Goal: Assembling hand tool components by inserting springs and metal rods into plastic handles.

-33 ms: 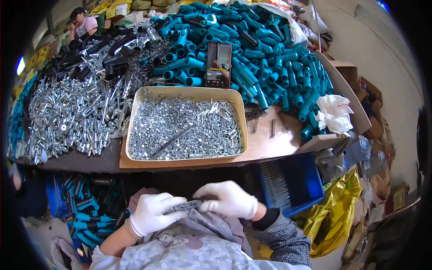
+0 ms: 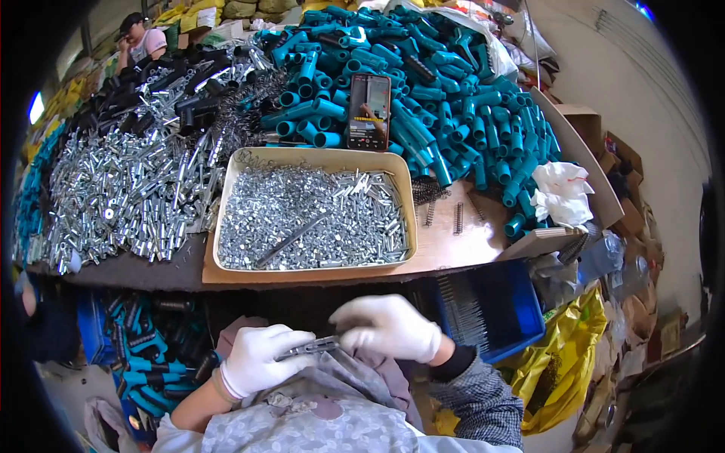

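Worked low, below the near edge of the surface [image 2: 468, 253], over the lap. Held a slim grey metal piece [image 2: 310, 348] level between two white-gloved hands: left hand [image 2: 260, 361] curled under its near end, fingers pressed together around it; right hand [image 2: 389, 328] closed over the far end, fingers pinching it from above, probably to steady both ends while fitting something on. Kept within easy reach just past the near edge: a shallow cream tray [image 2: 219, 226] heaped with small silver parts, a dark rod [image 2: 291, 241] lying slantwise on top. Piled at the left edge, loose silver tubes [image 2: 121, 196]; at the far right corner, teal plastic sleeves [image 2: 453, 83], a phone [image 2: 368, 112] propped against them facing the seat. Dropped near the right edge, a crumpled white cloth [image 2: 560, 195]. Parked below, a blue bin [image 2: 521, 317] of springs.
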{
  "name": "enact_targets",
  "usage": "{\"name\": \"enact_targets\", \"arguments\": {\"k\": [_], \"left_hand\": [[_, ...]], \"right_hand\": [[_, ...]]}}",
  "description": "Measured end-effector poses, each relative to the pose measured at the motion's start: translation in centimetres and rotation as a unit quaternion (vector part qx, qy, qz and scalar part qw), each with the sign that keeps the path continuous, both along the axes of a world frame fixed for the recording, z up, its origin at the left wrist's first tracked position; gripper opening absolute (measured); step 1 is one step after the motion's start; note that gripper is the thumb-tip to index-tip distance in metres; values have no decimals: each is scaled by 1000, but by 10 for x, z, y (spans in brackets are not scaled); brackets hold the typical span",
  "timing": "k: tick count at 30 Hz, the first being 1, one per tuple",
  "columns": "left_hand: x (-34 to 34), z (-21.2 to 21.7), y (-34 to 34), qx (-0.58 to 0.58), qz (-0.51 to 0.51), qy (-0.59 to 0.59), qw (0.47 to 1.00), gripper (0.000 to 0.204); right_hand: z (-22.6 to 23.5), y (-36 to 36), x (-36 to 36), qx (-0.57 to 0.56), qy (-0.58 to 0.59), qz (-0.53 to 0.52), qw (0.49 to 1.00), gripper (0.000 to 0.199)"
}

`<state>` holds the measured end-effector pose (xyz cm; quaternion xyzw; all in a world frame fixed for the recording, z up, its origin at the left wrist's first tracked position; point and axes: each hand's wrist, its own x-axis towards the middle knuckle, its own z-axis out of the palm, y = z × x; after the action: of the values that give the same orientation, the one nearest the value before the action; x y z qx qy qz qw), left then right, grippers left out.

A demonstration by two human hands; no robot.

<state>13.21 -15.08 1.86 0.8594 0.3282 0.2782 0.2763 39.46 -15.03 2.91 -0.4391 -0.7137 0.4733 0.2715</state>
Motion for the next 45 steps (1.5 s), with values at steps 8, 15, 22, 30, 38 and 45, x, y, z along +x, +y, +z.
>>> {"name": "enact_targets", "arguments": {"k": [8, 15, 22, 30, 38, 45], "left_hand": [[-5, 0, -17, -66, 92, -29, 993, 35], [-12, -2, -25, -141, 164, -42, 975, 36], [-12, -5, -16, -132, 151, -46, 978, 35], [-13, -12, -6, -173, 150, -68, 971, 37], [4, -11, 4, -175, 102, -62, 977, 44], [24, -12, 0, -128, 81, -40, 988, 36]], "right_hand": [[24, 135, 73, 407, -261, -240, 842, 22], [27, 226, 69, 391, -459, -224, 766, 43], [67, 253, 58, 314, -385, -371, 785, 53], [53, 129, 104, 352, -156, -367, 847, 17], [24, -1, 142, 132, -57, -445, 884, 14], [3, -36, 153, 137, -85, -490, 857, 11]]}}
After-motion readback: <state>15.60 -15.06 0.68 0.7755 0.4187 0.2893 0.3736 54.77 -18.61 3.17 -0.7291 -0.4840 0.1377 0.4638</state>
